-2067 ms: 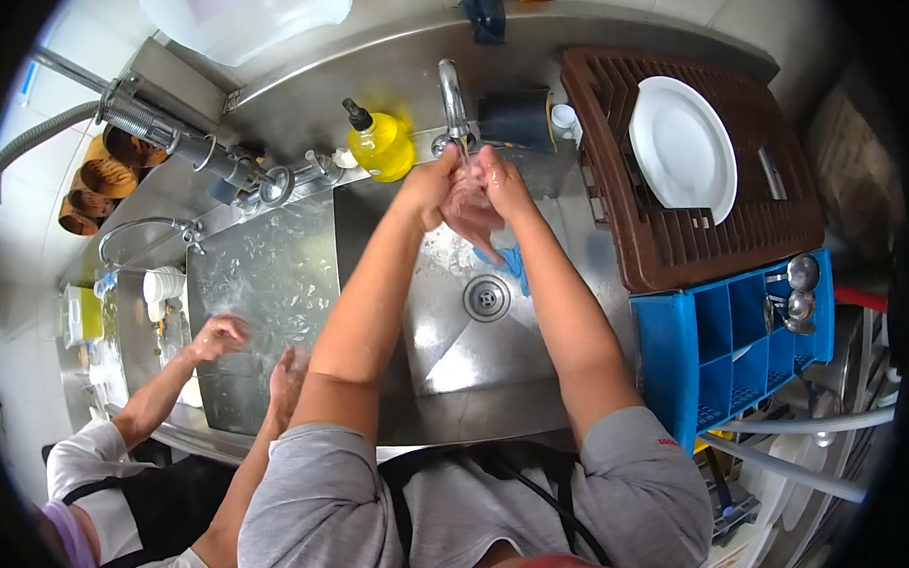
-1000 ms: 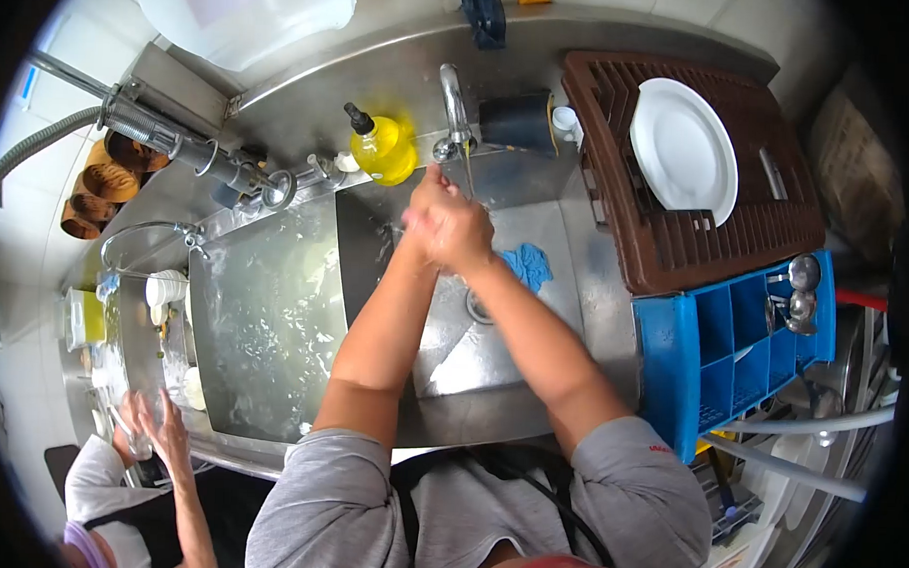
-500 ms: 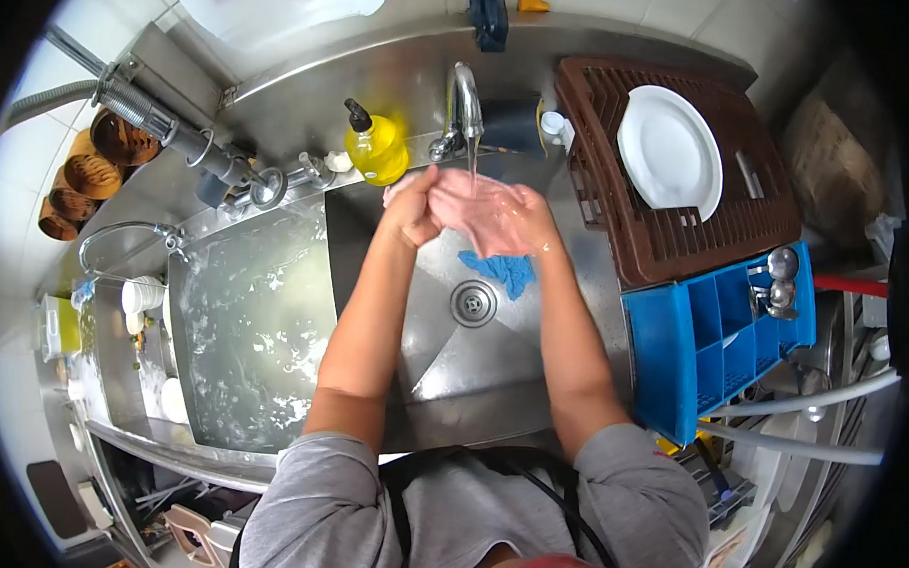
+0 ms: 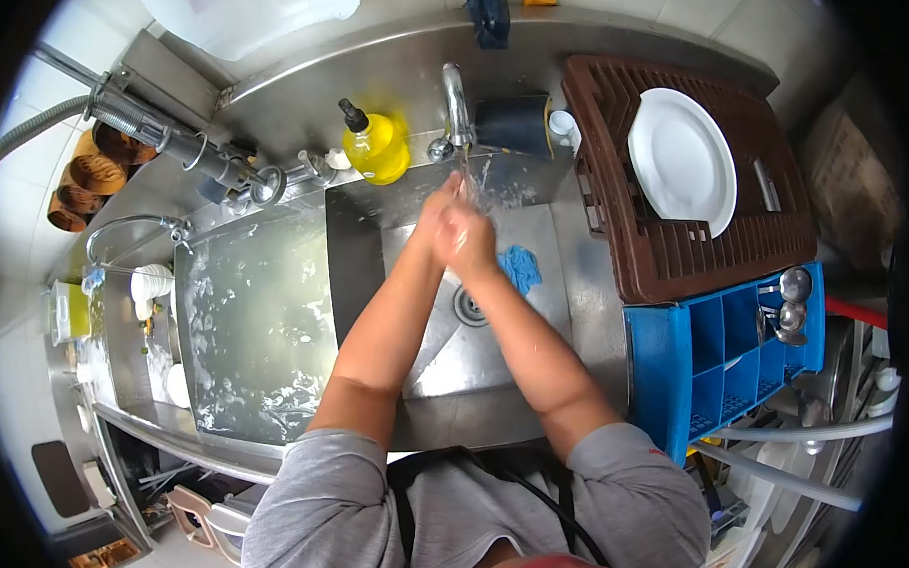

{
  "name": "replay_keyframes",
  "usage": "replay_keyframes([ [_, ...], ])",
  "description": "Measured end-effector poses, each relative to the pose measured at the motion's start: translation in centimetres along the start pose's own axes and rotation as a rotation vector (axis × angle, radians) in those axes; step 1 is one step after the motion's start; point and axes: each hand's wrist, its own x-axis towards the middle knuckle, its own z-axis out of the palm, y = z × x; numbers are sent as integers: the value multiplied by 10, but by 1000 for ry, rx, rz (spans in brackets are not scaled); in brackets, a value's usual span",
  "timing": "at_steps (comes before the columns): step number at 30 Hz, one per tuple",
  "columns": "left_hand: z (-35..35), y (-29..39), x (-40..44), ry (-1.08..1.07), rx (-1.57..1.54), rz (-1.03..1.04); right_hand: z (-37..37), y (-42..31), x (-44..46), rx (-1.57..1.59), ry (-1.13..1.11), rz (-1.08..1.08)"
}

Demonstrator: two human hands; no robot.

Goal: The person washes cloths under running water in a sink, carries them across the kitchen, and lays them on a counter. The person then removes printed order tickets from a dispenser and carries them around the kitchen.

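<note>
left hand (image 4: 437, 208) + right hand (image 4: 468, 242): clasped together, contents hidden | tap (image 4: 456, 102): 12 o'clock | blue cloth (image 4: 521, 268): 4 o'clock

Metal sink (image 4: 492, 360); blue cloth (image 4: 520, 269) nr drain (image 4: 471, 307).

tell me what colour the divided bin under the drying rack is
Blue, clear in the head view.

No text can be read; 1 small red mark (image 4: 656, 452) on the grey right sleeve (image 4: 623, 475) is illegible.
</note>
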Motion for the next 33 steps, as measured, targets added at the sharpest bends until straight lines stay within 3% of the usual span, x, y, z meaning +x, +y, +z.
replay_keyframes([
  [1, -4, 5, -4, 105, 390, 181, 5, 3, -6, -15, 9, -99],
  [4, 0, 22, -20, -32, -924, -390, 8, 29, 6, -11, -40, 191],
  [5, -14, 10, -14, -449, -988, -391, 6, 51, 17, -168, -30, 381],
  [6, -17, 21, -18, -389, -871, -391, 3, 72, 24, -266, -35, 414],
  [8, -22, 54, -25, -267, -646, -379, 8, 63, 29, 465, 135, 287],
  [10, -38, 41, -9, -466, -773, -167, 1, 79, 34, 505, -338, 418],
  [11, -46, 36, -7, -414, -607, -136, -3, 74, 37, 519, -575, 481],
  [12, -52, 29, -7, -360, -443, -105, -5, 68, 37, 345, -566, 458],
  [14, -55, 10, -18, -23, 184, 153, -17, 19, 54, 1, -529, 394],
  [15, -54, -3, -23, 151, 497, 281, -3, 37, 50, 168, -608, 486],
  [16, -47, -19, -26, -104, 200, 175, -7, 25, 53, 237, -694, 506],
  [18, -29, 25, -61, -266, -415, 93, -19, -5, 55, 377, -874, 553],
  [19, -30, 22, -59, -235, -518, 27, -17, 1, 59, 207, -796, 409],
  [22, -41, 24, -40, -200, -761, -133, -14, 44, 47, 153, -558, 243],
  [23, -46, 41, -42, -208, -915, -145, -15, 56, 31, 555, -525, 410],
  [25, -56, 53, -38, -268, -1217, -176, -28, 85, 28, 389, -689, 502],
  [26, -57, 50, -34, -153, -1382, -289, -31, 90, 24, 307, -770, 552],
  [27, -56, 46, -33, -309, -1351, -310, -26, 94, 16, 634, -505, 403],
  [28, -51, 42, -31, -469, -1315, -330, -19, 74, 11, 726, -413, 458],
  [29, -33, 20, -19, -348, -1378, -419, -9, 35, 8, 815, -315, 510],
  [30, -20, -32, 6, -562, -1600, -335, 2, 2, 3, 903, -212, 563],
  [31, -16, -31, 4, -468, -1474, -341, 16, -21, -7, 482, -140, 168],
  [33, -9, -12, -6, -288, -1218, -344, 15, -29, -9, 189, -159, 115],
])
